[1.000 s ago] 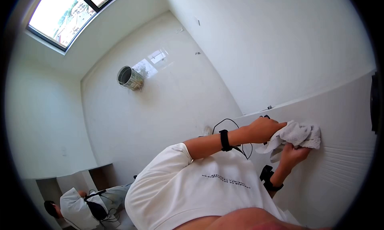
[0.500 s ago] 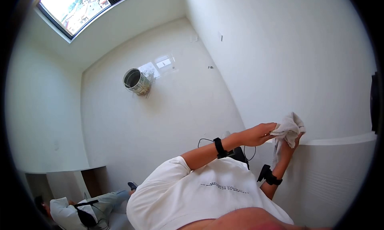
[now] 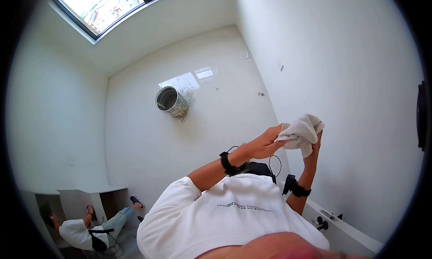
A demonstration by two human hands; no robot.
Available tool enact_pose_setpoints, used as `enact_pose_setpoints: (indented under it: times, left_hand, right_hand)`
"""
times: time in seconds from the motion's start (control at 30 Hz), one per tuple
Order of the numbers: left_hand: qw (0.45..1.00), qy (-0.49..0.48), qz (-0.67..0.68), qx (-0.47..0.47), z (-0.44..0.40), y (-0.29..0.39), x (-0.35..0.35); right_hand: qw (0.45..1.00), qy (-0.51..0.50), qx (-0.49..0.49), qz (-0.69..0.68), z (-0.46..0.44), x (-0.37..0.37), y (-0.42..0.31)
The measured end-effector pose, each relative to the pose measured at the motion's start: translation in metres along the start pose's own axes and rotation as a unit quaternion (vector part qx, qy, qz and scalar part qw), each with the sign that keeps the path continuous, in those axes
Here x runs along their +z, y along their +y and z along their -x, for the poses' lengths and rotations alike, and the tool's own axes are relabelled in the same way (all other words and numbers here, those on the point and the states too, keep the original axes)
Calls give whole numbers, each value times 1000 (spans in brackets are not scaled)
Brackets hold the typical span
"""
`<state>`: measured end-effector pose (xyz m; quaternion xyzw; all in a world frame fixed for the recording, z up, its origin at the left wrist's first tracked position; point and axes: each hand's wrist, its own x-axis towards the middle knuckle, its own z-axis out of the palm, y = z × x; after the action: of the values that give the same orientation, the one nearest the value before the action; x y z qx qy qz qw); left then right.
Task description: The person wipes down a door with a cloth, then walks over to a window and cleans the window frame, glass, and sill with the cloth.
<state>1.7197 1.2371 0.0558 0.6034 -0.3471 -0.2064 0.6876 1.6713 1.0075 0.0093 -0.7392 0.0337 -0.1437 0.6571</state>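
A crumpled whitish cloth (image 3: 300, 132) hangs between my two hands, over the floor's right edge and in front of the right wall. My left hand (image 3: 269, 143) grips its left side, with the forearm reaching across from the left. On the cloth's right side, my right hand (image 3: 317, 143) holds it from below, and the fabric partly hides its fingers. Both wrists wear black straps. Below my right forearm is a white door (image 3: 351, 234) seen at its edge, with a black handle (image 3: 321, 223) and a latch plate.
A dirty bucket (image 3: 173, 101) stands on the pale floor (image 3: 144, 137). At the lower left another person (image 3: 85, 232) sits by a low open cabinet (image 3: 108, 189). Small bits lie near the right wall (image 3: 351, 79). A dark cable loops beside my body. The window is at the upper left.
The view has turned, so the bucket appears farther right. Both hands and the cloth have moved up and left, off the ridged white panel. The door's edge and handle have come into view.
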Motion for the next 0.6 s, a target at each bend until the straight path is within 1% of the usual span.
enact_pose_setpoints:
  times: [0.03, 0.07, 0.13, 0.17, 0.23, 0.27, 0.3, 0.33, 0.37, 0.4, 0.43, 0.47, 0.5, 0.53, 0.6]
  left_hand:
    - [999, 17, -19, -31, 1, 6, -21]
    - [993, 85, 78, 4, 0, 13, -35]
    - [954, 167, 247, 18, -3, 6, -89]
    - [921, 205, 331, 26, -1, 0, -116]
    - [922, 260, 283, 50, 4, -6, -156]
    - [920, 287, 259, 64, 8, -7, -177]
    - [923, 292, 243, 68, 14, -12, -201]
    - [926, 294, 226, 73, 15, -15, -225]
    - [922, 310, 217, 78, 14, -19, -245]
    - [919, 325, 208, 82, 11, -19, -265]
    - [909, 347, 218, 72, 5, -20, -290]
    - [900, 367, 228, 60, 2, -20, -311]
    - [889, 387, 240, 46, 0, -21, -332]
    - [890, 378, 253, 39, -3, -25, -357]
    - [889, 358, 284, 20, -4, -32, -404]
  right_hand:
    - [1000, -2, -23, 1, -18, 17, 1]
    - [999, -6, -48, 5, -36, 32, 4]
    - [994, 5, -74, -80, -80, 67, 25]
    - [996, 1, -10, -88, -99, 80, 29]
    - [988, -12, 117, -102, -134, 105, 26]
    - [997, -32, 68, 19, -147, 122, 26]
    - [989, -40, 15, 141, -160, 138, 25]
    - [987, -58, 9, 148, -180, 160, 20]
    - [953, -100, -98, 267, -200, 172, 63]
    - [896, -115, -213, 373, -220, 195, 68]
    - [961, -113, -105, 231, -240, 216, 73]
    - [991, -109, 9, 80, -250, 236, 77]
    - [984, -102, 125, -71, -260, 258, 67]
    - [978, -142, 141, -51, -277, 274, 83]
    - [967, -156, 142, -144, -305, 295, 134]
